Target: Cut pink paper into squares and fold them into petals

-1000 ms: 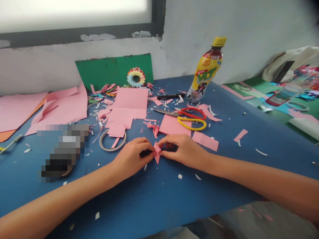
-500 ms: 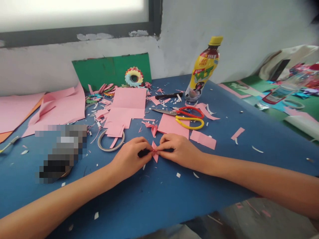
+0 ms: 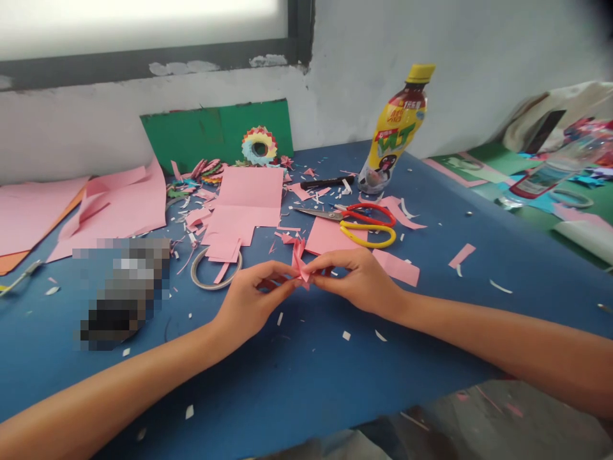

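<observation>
Between the fingertips of both hands is a small folded piece of pink paper (image 3: 304,276), held near the middle of the blue table. My left hand (image 3: 256,294) pinches its left side with thumb and fingers. From the right, my right hand (image 3: 357,279) pinches the other side the same way. Part of the folded paper is hidden behind the fingers. Just beyond it another pink folded piece (image 3: 297,248) shows. Scissors (image 3: 366,223) with one red and one yellow handle lie past my right hand, partly over a pink paper square (image 3: 325,237).
A tape roll (image 3: 195,271) lies left of my left hand, beside pink sheets (image 3: 251,191) and scraps. A yellow-labelled bottle (image 3: 390,137) stands behind the scissors, near a black pen (image 3: 328,183). A paper ring (image 3: 259,148) leans on a green board (image 3: 191,134). A pixelated object (image 3: 127,297) lies left.
The folded pink paper has been turned and tilted up slightly between my fingertips, its long points no longer lying toward and away from me. Both hands keep pinching it. The view has shifted a little.
</observation>
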Action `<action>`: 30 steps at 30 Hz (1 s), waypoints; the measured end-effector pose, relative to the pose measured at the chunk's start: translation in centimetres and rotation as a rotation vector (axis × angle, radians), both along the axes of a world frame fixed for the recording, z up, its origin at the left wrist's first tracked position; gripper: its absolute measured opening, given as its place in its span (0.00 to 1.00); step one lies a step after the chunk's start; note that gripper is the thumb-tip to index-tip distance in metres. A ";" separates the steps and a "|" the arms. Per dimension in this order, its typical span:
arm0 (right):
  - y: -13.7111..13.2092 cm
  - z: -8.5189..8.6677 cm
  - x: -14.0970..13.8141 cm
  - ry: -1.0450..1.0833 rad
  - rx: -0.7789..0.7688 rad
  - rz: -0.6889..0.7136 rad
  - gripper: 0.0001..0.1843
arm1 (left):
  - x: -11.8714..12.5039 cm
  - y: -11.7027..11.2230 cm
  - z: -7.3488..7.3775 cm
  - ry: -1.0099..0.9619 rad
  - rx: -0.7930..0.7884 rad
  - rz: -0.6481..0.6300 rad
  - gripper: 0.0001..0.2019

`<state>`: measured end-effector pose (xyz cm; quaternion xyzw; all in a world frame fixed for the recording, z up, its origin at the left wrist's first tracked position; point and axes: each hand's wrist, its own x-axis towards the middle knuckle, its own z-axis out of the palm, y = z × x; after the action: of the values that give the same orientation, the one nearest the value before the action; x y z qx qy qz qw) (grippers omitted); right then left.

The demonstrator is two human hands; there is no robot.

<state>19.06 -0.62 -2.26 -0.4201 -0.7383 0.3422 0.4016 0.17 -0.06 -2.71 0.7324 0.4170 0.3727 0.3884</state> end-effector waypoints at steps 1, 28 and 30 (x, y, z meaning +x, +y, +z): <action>0.0 0.1 0.0 0.008 0.010 -0.005 0.08 | 0.0 0.0 0.0 -0.031 0.015 0.006 0.04; 0.2 0.0 0.0 -0.030 0.152 0.028 0.05 | -0.1 0.0 0.0 0.007 0.178 0.058 0.03; 0.2 0.1 0.0 -0.025 0.110 0.031 0.05 | -0.1 0.1 0.1 -0.022 0.100 0.026 0.04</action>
<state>19.02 -0.40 -2.17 -0.3904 -0.7672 0.3021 0.4096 0.12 0.06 -2.64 0.7412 0.4032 0.4060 0.3510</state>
